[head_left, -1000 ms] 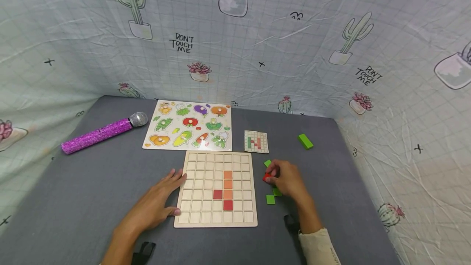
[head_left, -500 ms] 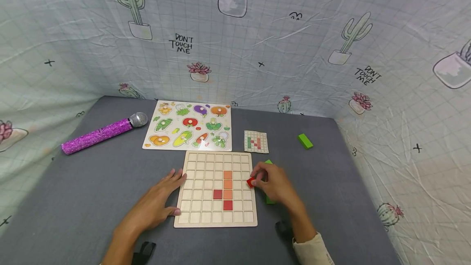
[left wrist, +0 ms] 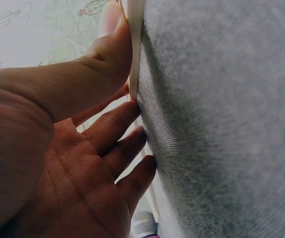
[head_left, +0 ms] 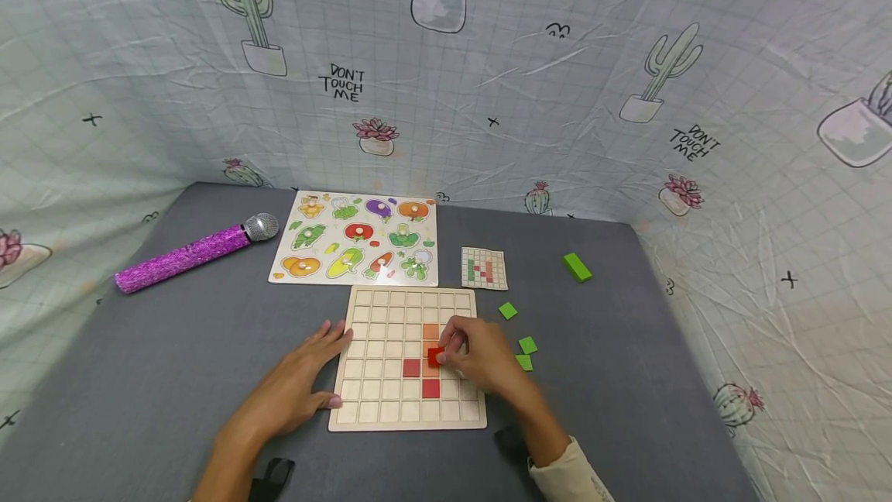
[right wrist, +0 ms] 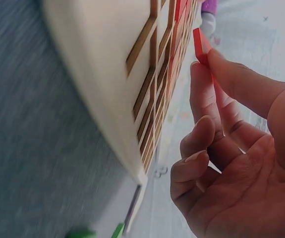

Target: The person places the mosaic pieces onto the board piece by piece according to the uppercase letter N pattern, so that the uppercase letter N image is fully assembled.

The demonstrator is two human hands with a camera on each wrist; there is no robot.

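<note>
Over the wooden grid board my right hand pinches a red square tile between thumb and fingertips. In the right wrist view the red tile is tilted and raised off the board's face. Orange tiles sit in one column of cells, partly covered by the hand and held tile. Two dark red tiles lie in cells near them. At the board's left edge rests my left hand, thumb and fingertips touching the rim, fingers spread and nearly straight.
Several green tiles lie right of the board, and a green block sits farther back. Behind the board are a small pattern card and a vegetable puzzle board. A glittery purple microphone lies at left.
My right hand has carried the red tile leftward from beside the green tiles to above the grid board. The left hand has stayed at the board's edge.
</note>
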